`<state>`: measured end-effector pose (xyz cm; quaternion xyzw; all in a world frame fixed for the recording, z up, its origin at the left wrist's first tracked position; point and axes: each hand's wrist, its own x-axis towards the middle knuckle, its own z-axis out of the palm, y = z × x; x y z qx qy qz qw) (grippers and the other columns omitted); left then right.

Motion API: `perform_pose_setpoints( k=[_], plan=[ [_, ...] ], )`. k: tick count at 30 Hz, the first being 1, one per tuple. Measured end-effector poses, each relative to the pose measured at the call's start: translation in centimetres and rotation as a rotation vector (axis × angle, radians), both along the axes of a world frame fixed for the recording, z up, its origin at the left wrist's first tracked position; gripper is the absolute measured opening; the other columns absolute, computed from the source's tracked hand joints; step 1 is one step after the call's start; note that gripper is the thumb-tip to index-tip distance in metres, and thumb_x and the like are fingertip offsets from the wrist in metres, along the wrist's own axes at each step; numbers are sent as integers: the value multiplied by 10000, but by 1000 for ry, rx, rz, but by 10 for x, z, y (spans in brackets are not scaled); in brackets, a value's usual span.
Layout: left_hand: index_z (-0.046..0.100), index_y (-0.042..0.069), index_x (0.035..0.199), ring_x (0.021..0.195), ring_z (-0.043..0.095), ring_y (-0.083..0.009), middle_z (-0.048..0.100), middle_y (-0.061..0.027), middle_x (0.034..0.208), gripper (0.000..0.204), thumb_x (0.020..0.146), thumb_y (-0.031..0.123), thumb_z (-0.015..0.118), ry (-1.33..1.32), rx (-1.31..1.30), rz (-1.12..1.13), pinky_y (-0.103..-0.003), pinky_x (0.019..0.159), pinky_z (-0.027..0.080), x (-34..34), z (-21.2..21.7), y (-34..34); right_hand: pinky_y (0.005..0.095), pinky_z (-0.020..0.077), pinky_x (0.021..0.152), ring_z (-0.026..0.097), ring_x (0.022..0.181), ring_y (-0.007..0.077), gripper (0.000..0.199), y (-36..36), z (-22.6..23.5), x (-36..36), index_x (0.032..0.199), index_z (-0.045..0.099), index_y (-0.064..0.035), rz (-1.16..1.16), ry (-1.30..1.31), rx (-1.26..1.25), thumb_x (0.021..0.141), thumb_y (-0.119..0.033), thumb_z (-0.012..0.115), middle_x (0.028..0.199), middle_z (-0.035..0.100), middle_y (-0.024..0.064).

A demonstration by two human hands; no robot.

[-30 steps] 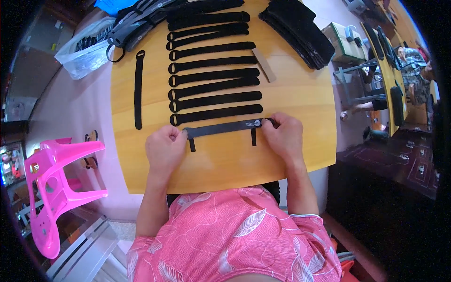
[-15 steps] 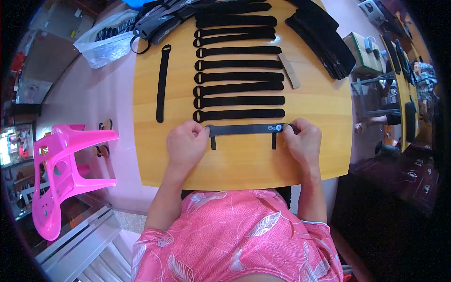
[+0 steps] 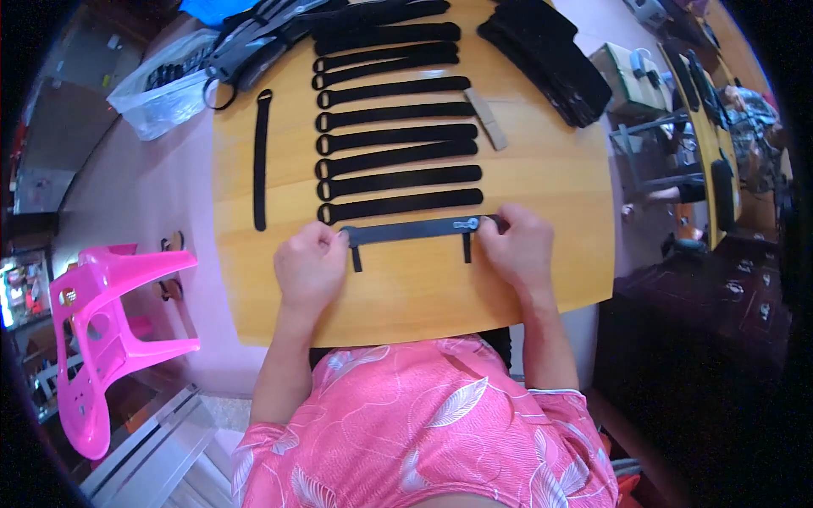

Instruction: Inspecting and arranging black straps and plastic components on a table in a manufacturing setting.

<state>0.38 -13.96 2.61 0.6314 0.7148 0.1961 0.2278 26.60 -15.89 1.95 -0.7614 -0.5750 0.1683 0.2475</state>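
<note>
A dark grey hook-and-loop strap (image 3: 406, 230) is stretched flat between my two hands near the table's front side, with a small pale printed mark by its right end. My left hand (image 3: 312, 262) pinches its left end between thumb and fingers. At the other end my right hand (image 3: 521, 245) is closed in a similar pinch. Two short black strips, a left one (image 3: 356, 259) and a right one (image 3: 467, 249), lie on the wood just below the strap. Beyond it, several black straps with looped left ends (image 3: 406, 205) lie in a column.
One more black strap (image 3: 262, 161) lies lengthwise at the left of the yellow wooden table (image 3: 542, 296). A beige strip (image 3: 485, 120) is beside the column. Dark stacked pieces (image 3: 559, 63) occupy the back right. A plastic-lined bin (image 3: 161, 93) and a pink stool (image 3: 110, 313) stand left.
The whole view has shifted, so the table and straps appear further left and slightly turned. Both hands keep their hold on the same strap, which stays near the two short strips.
</note>
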Motion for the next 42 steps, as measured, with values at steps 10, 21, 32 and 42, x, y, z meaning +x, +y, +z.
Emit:
perform_pose_setpoints(
  k=[10,21,32,42],
  plan=[
    [607,46,705,515,579,-262,581,-107,574,189,777,162,738,-112,58,6,-372,516,446,-2,-3,-7,463,510,633,637,682,374,200,7,16,-7,695,648,-47,36,-161,-156,729,-239,603,712,638,198],
    [598,41,809,625,604,-308,601,-145,694,105,813,104,681,-230,94,-10,-389,548,451,-9,2,-17,483,524,707,648,737,407,241,4,20,-11,763,681,-39,17,-260,-258,752,-262,588,755,651,233],
    [569,27,1209,1152,471,-260,536,-102,1239,464,801,220,677,186,423,-525,-434,901,340,-1,4,-49,479,513,716,639,775,400,245,-1,25,-7,830,672,-16,21,-145,-247,756,-246,630,805,655,229],
    [549,36,1256,1208,435,-259,500,-89,1322,476,827,219,641,265,385,-548,-459,927,289,-2,-5,-54,476,395,1006,498,1215,360,486,-35,19,-90,1199,556,-7,638,-165,376,779,-208,694,1244,553,196]
  ],
)
